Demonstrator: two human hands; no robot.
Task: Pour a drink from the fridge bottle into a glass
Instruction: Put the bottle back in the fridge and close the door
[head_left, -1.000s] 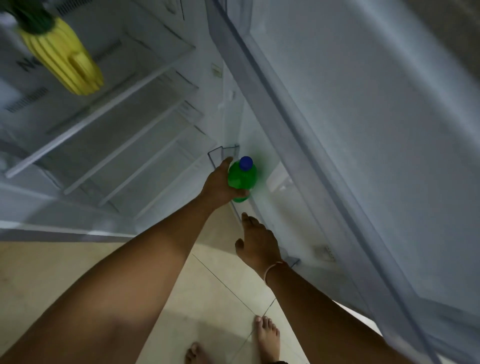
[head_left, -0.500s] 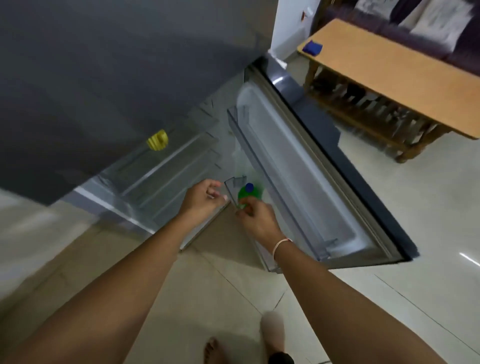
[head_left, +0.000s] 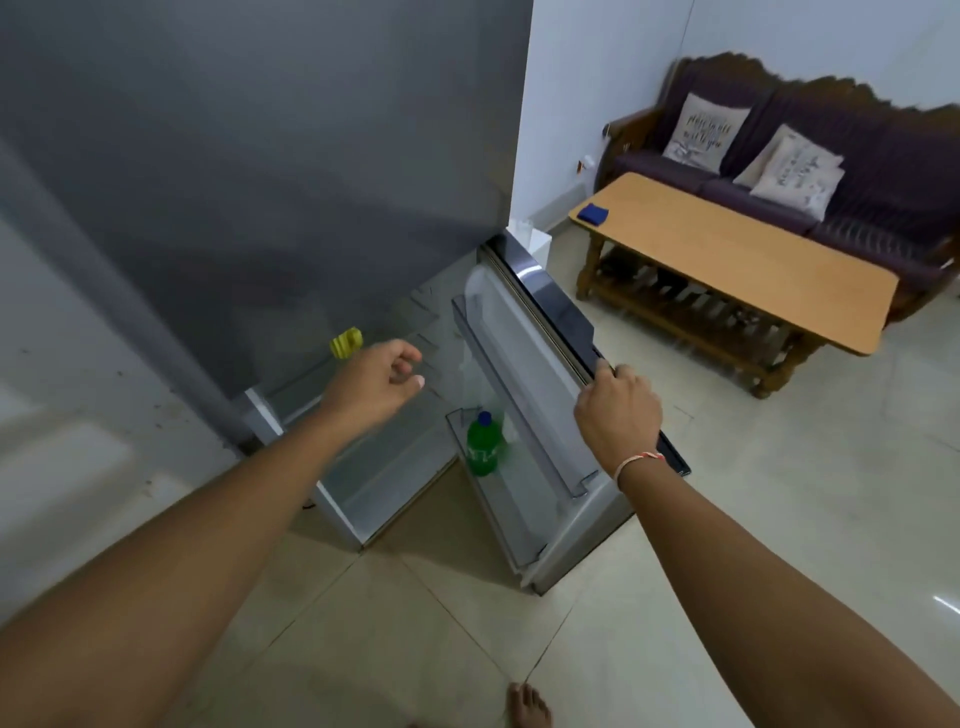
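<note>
A green bottle (head_left: 484, 448) with a blue cap stands upright in the bottom shelf of the open fridge door (head_left: 540, 384). My right hand (head_left: 618, 415) grips the top outer edge of that door, to the right of the bottle. My left hand (head_left: 376, 387) hovers in front of the open fridge compartment, up and left of the bottle, fingers loosely curled and holding nothing. No glass is in view.
The grey fridge body (head_left: 260, 182) fills the upper left, with a yellow object (head_left: 346, 343) on a shelf inside. A wooden coffee table (head_left: 737, 260) with a blue cloth (head_left: 594, 213) stands to the right, a dark sofa (head_left: 831, 171) behind it. Tiled floor lies below.
My left hand let go of the bottle and pulled back. My right hand moved from beside the bottle up onto the door's edge. The view rose and pulled away from the fridge.
</note>
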